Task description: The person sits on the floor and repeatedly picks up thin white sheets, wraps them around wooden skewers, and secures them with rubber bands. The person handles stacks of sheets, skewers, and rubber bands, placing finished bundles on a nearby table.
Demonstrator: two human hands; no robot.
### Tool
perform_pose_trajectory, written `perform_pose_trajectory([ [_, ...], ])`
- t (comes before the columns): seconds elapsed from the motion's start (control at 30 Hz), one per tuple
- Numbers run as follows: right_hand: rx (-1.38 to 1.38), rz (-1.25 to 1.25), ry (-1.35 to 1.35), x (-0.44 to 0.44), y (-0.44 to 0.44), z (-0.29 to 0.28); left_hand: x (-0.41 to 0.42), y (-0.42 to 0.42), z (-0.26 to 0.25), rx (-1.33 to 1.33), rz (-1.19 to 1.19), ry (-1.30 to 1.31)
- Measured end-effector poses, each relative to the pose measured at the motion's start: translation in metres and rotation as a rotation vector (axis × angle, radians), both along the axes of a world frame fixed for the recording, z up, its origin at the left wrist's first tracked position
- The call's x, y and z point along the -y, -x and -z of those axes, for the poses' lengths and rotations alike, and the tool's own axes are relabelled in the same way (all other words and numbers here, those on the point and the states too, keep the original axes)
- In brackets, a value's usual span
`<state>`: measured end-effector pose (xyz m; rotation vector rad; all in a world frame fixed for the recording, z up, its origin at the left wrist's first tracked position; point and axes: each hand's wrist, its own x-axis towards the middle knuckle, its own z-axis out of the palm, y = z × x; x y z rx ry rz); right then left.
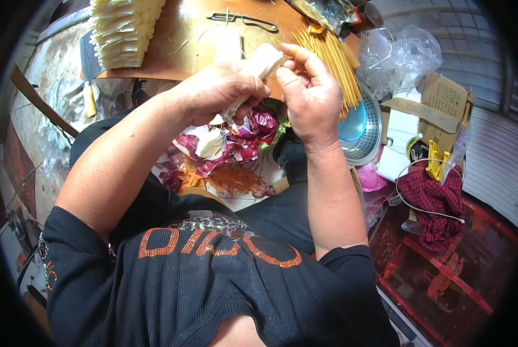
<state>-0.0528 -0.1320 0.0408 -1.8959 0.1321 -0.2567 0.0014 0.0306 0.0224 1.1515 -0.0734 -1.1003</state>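
Note:
My left hand grips a pale, layered bundle of food, its frayed end hanging below the fingers. Close by its upper end is my right hand, with thumb and fingers curled together. A thin yellow piece shows at the right index finger; whether the fingers pinch it or it is wrapped there is unclear. Beyond the hands, a black-handled peeler lies on the brown board. A white block sits nearer me. Many bamboo skewers fan out beside my right hand.
Pale bundles are stacked at upper left beside a cleaver. Onion skins and carrot peelings litter the floor below. On the right are a metal colander, plastic bags, a cardboard box and checked cloth.

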Motion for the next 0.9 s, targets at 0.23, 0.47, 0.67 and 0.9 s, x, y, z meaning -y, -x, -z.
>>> perform_pose_trajectory([
  [0.23, -0.141, 0.004, -0.268, 0.012, 0.000, -0.007, 0.001, -0.002, 0.002, 0.159, 0.027, -0.130],
  [0.47, -0.324, -0.049, -0.256, 0.013, 0.001, -0.014, 0.002, -0.001, 0.004, 0.237, 0.050, -0.141],
  [0.67, -0.350, -0.197, -0.096, 0.011, 0.002, -0.010, 0.001, -0.001, 0.009, 0.393, 0.283, -0.240],
  [0.9, -0.363, -0.347, 0.062, 0.013, 0.006, 0.001, -0.003, 0.000, 0.012, 0.677, 0.385, -0.305],
])
